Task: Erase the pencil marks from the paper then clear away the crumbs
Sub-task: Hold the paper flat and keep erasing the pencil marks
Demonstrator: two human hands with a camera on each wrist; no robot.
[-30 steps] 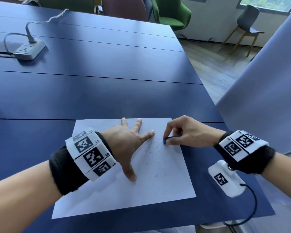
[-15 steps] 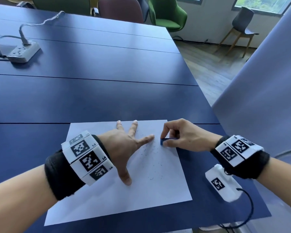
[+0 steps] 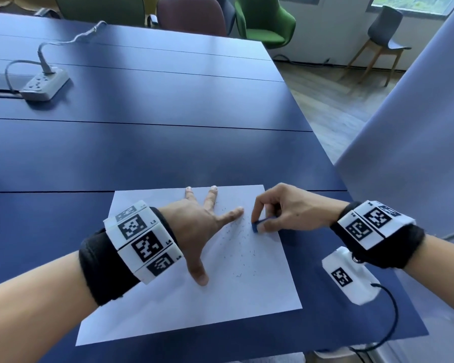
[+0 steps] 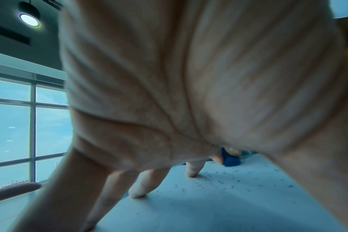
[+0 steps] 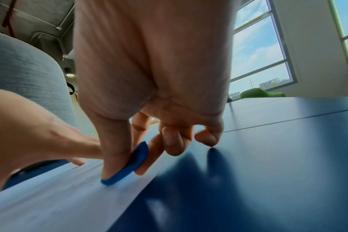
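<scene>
A white sheet of paper [image 3: 168, 310] lies on the dark blue table [image 3: 142, 153] near its front edge. My left hand [image 3: 202, 226] presses flat on the paper with fingers spread. My right hand [image 3: 278, 210] pinches a small blue eraser [image 3: 258, 224] between thumb and fingers, its tip down on the paper near the right edge. Dark eraser crumbs [image 3: 243, 244] are scattered over the paper between the two hands. In the right wrist view the eraser [image 5: 129, 163] touches the paper [image 5: 60, 196]. In the left wrist view the eraser [image 4: 230, 160] shows beyond my fingers, with crumbs [image 4: 218, 182] around.
A grey power strip [image 3: 43, 85] with its cable sits at the table's far left. Chairs, one green [image 3: 262, 22], stand behind the table. A grey chair back [image 3: 417, 127] rises at the right, close to the table's right edge.
The right hand with the eraser has shifted slightly along the paper near my left index finger. The left hand stays pressed on the sheet.
</scene>
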